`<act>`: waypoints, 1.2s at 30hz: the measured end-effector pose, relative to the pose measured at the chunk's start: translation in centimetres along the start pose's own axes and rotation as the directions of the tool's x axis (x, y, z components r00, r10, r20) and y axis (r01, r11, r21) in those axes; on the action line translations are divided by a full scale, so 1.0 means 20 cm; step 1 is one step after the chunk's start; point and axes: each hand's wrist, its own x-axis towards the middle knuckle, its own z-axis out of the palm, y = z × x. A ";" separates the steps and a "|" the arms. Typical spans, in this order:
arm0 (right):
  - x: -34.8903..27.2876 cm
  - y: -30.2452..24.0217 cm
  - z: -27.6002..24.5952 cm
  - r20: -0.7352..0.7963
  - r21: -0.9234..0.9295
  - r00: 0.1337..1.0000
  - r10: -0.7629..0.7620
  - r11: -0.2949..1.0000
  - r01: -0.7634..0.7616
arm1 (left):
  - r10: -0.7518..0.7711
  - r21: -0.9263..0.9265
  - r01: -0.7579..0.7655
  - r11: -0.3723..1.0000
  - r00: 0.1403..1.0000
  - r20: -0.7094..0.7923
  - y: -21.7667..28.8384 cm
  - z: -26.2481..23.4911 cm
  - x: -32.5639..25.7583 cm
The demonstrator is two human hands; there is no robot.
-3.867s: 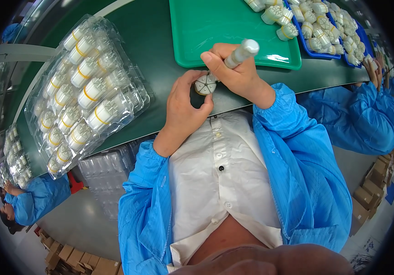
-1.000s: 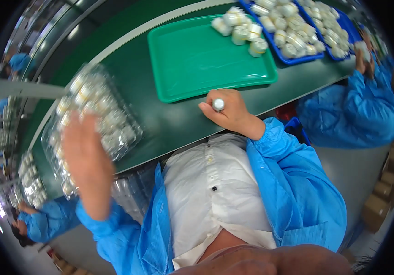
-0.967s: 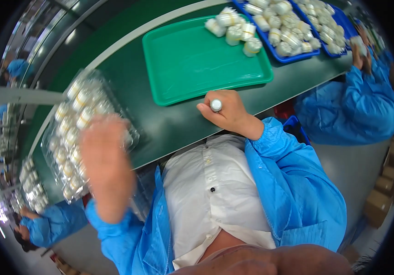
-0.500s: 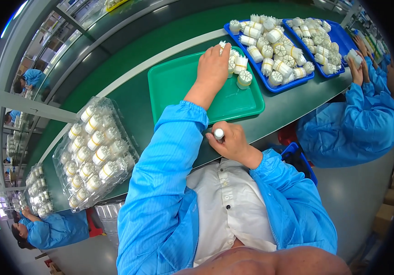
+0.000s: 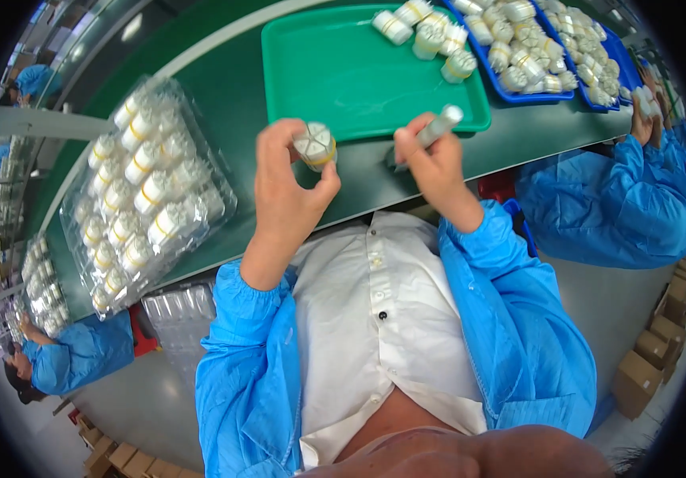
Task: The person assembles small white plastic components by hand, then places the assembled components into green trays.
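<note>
My left hand holds a short white cylindrical part between thumb and fingers. It has a yellow band, and its segmented round end faces up. My right hand is closed round a slim, pale tube with a white end, whose exact kind I cannot make out. Both hands are over the near edge of the green tray, a little apart from each other. Several more white parts stand and lie at the tray's far right.
Blue trays heaped with similar parts stand at the back right. On the left, a clear plastic blister tray holds rows of them on the dark green bench. Co-workers in blue sit at right and far left.
My left hand has come back from the green tray with a white part. My right hand has moved right and tilted the slim tube. The view has shifted, with the trays now higher.
</note>
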 end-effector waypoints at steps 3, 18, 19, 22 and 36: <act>0.03 -0.14 0.07 0.051 0.188 0.997 -0.058 0.981 0.047 | -0.035 0.170 0.009 0.985 0.988 0.148 -0.12 -0.03 -0.20; 0.09 -0.16 0.40 0.190 -0.030 0.961 -0.202 0.977 0.212 | 0.049 0.101 -0.062 0.993 0.990 0.129 -0.21 -0.04 -0.25; 0.08 -0.16 0.40 0.191 -0.046 0.964 -0.185 0.979 0.197 | 0.049 0.099 -0.062 0.993 0.991 0.125 -0.20 -0.04 -0.25; 0.08 -0.15 0.40 0.213 -0.098 0.956 -0.203 0.969 0.228 | 0.034 0.149 -0.048 0.988 0.995 0.095 -0.14 -0.05 -0.23; 0.16 -0.15 0.42 0.281 0.020 0.939 -0.200 0.979 0.202 | 0.076 0.031 -0.078 0.996 0.995 0.066 -0.18 -0.05 -0.22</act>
